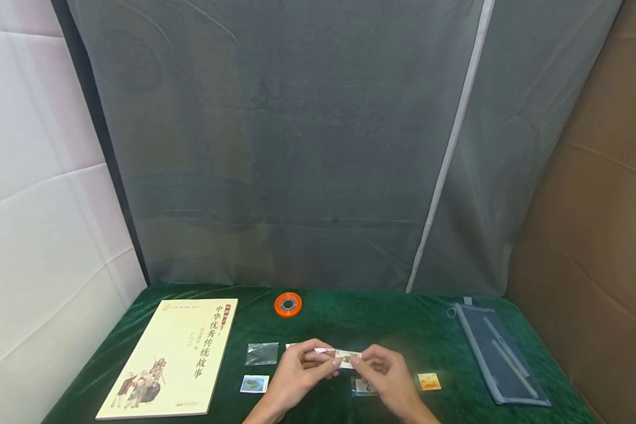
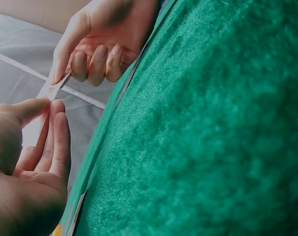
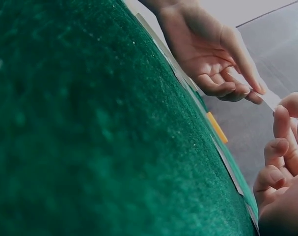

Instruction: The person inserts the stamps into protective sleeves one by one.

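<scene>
Between my two hands, above the table, is a small white printed paper like a postage stamp (image 1: 348, 357), with red at its left end. My left hand (image 1: 301, 372) pinches the left end between thumb and fingers. The right hand (image 1: 387, 377) pinches the other end, as the white strip (image 3: 270, 99) in the right wrist view also shows. Beneath the right hand lies a dark-and-white stamp (image 1: 364, 387) in a clear sleeve, partly hidden. A blue-green stamp (image 1: 254, 384) lies left of my left hand, below a clear sleeve (image 1: 262, 354). An orange stamp (image 1: 429, 381) lies to the right.
Dark green velvet (image 1: 403, 318) covers the table. A cream book (image 1: 177, 347) lies at the left, and an orange tape roll (image 1: 279, 305) at the back. At the right is a blue-grey zip pouch (image 1: 500, 359) with slim tools inside. Behind the left hand peeks a small piece (image 1: 290, 345).
</scene>
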`<state>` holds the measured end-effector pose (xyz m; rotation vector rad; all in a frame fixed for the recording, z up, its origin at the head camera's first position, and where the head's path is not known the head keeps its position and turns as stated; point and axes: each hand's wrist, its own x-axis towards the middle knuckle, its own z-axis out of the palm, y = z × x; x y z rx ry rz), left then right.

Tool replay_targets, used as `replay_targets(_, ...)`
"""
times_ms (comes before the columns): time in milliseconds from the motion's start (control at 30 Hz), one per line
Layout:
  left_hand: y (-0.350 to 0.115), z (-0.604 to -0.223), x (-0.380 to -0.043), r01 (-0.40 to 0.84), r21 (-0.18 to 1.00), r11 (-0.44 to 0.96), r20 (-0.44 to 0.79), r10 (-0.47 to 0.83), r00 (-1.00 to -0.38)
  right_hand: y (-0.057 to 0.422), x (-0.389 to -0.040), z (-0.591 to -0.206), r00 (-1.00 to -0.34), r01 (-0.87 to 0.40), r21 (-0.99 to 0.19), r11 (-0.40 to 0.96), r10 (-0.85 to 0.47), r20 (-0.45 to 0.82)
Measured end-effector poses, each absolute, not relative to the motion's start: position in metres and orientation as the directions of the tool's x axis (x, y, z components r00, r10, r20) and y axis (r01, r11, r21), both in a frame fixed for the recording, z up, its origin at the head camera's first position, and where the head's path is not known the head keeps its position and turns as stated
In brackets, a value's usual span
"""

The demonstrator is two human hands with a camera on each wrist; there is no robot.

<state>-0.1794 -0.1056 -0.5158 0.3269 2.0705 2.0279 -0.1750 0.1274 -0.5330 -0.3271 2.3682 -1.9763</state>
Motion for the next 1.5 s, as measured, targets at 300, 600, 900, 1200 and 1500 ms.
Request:
replay_targets(300,-0.1043,-0.5159,-0.1797,0.001,1.000,0.029,-0.007,0.262,-0.965,0.1279,-0.1759,-0.5361,-0.980,-0.128,-0.983,0.134,-0.170,0.104)
replay_targets(600,-0.1019,-0.5132,-0.1773,0.020,0.999,0.025,0.011,0.293,-0.956,0.1283,-0.1751,-0.5342,-0.975,-0.137,-0.978,0.160,-0.197,0.104)
replay_targets(900,-0.1013,-0.5136,-0.1774,0.011,1.000,0.021,0.004,0.280,-0.960,0.1289,-0.1754,-0.5342,-0.968,-0.149,-0.976,0.159,-0.225,0.111)
replay_targets(1200,-0.0996,-0.5152,-0.1766,0.052,0.998,0.036,0.039,0.302,-0.953,0.1300,-0.1764,-0.5357,-0.954,-0.168,-0.975,0.144,-0.275,0.124)
replay_targets(1500,-0.0982,-0.5157,-0.1750,0.064,0.998,0.015,0.056,0.323,-0.945,0.1291,-0.1753,-0.5368,-0.948,-0.169,-0.975,0.142,-0.295,0.122)
